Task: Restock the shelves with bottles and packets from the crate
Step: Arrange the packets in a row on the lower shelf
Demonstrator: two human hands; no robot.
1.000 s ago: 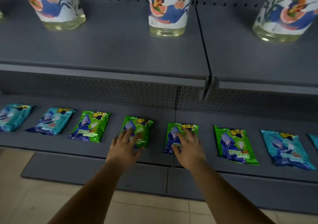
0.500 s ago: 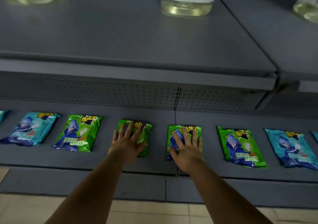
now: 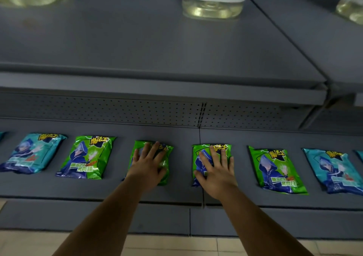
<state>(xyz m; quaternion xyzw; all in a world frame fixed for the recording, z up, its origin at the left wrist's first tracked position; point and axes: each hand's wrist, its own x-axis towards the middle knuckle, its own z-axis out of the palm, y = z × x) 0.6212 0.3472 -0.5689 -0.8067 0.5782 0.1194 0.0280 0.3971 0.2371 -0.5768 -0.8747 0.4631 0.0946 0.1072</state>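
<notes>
While flat on shelf point(image 3: 176, 192), green packets point(image 3: 213, 153) seemingly under both palms.

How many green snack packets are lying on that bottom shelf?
4, in a row: one glossy green snack packet uncovered at left, one under the left hand, one under the right hand, one uncovered at right.

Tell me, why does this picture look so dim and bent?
Head view: dim, flat light; glare glints on the green packet under the left hand. The wide lens bows the upper shelf's front edge. The bottles are cut off at the top. The packet under the right hand stays sharp.
</notes>
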